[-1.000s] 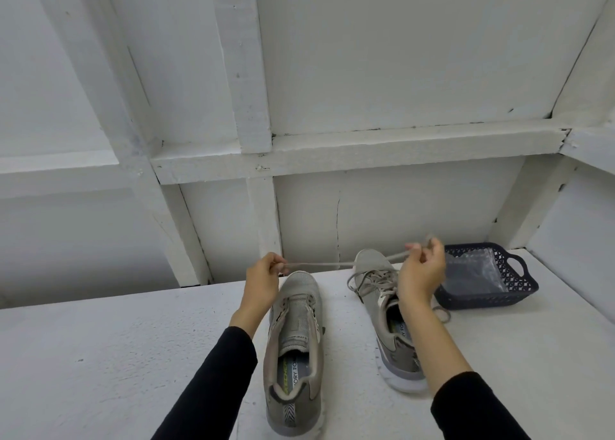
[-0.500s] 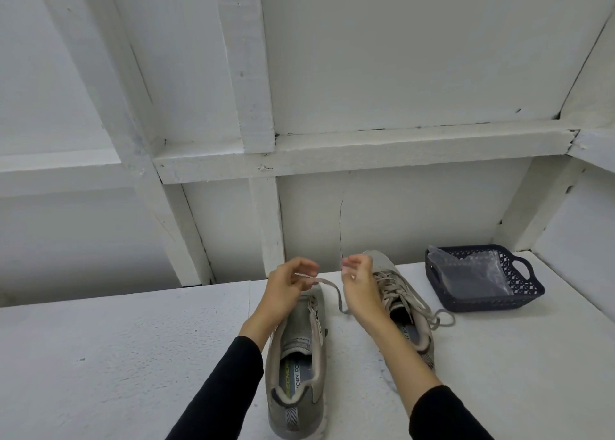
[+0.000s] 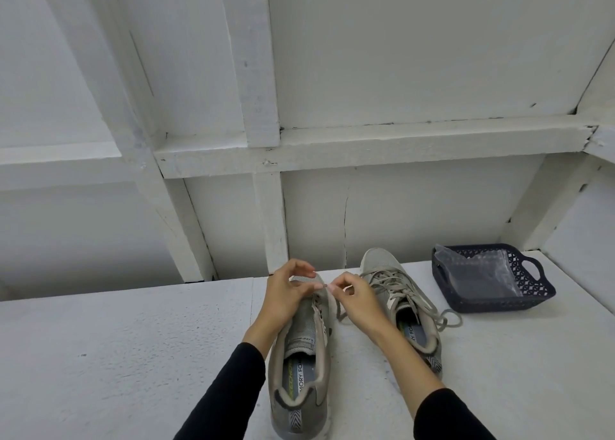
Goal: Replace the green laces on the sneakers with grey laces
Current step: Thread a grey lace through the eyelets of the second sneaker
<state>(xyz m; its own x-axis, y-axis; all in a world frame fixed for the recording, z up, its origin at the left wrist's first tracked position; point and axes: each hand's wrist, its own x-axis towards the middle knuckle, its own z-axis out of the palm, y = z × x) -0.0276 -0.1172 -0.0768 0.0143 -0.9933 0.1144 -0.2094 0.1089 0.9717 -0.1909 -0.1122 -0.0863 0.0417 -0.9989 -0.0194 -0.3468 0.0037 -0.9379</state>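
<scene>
Two grey sneakers stand on the white table, toes pointing away from me. The left sneaker (image 3: pixel 301 356) has bare eyelets and an open tongue. The right sneaker (image 3: pixel 399 293) carries a grey lace tied across its front. My left hand (image 3: pixel 286 296) rests on the left sneaker's toe end, fingers curled. My right hand (image 3: pixel 357 298) pinches the tip of a loose grey lace (image 3: pixel 339 311) just beside the left hand; the lace hangs down between the two shoes.
A dark blue plastic basket (image 3: pixel 539 293) with a clear plastic bag (image 3: pixel 479 273) inside sits at the back right of the table. White wooden wall framing rises directly behind the shoes. The table's left half (image 3: pixel 116 339) is bare white surface.
The lace was stretched wide between both hands above the shoes. My right hand has since come left and down, and both hands now meet over the left sneaker's toe.
</scene>
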